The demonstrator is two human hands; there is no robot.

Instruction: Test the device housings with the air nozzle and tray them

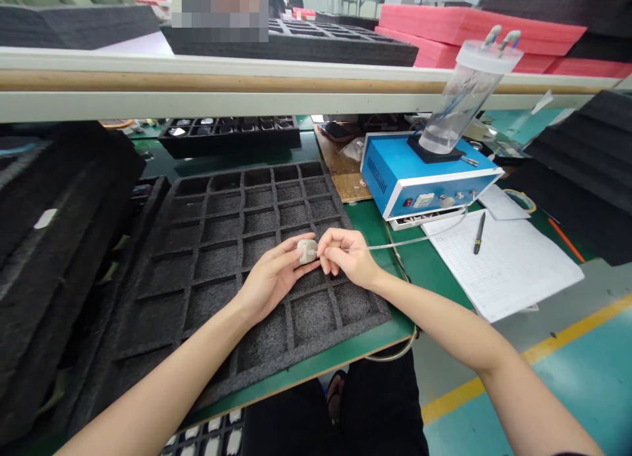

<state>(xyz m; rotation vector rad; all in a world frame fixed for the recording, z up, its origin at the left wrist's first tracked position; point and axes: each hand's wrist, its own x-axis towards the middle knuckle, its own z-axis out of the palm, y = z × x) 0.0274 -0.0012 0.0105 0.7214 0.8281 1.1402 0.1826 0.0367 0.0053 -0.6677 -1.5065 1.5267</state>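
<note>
Between the thumb and fingers of my left hand (274,272) is a small rounded beige-grey case (307,251). My right hand (349,255) pinches a thin clear tube (395,246) close to its end, which points at the case's right side. I cannot tell whether the tube end is inside the case or only against it. From my right hand the tube runs right to the front of a blue box-shaped device (429,173). Both hands are above a black foam tray (217,245) divided into square compartments.
A clear cylinder (459,101) stands on the device. At the right lie a paper sheet (508,265), a black pen (478,233) and an orange stick (566,239). Black foam trays are stacked at the left. A white shelf edge (247,106) crosses behind the tray, with red foam (474,31) above.
</note>
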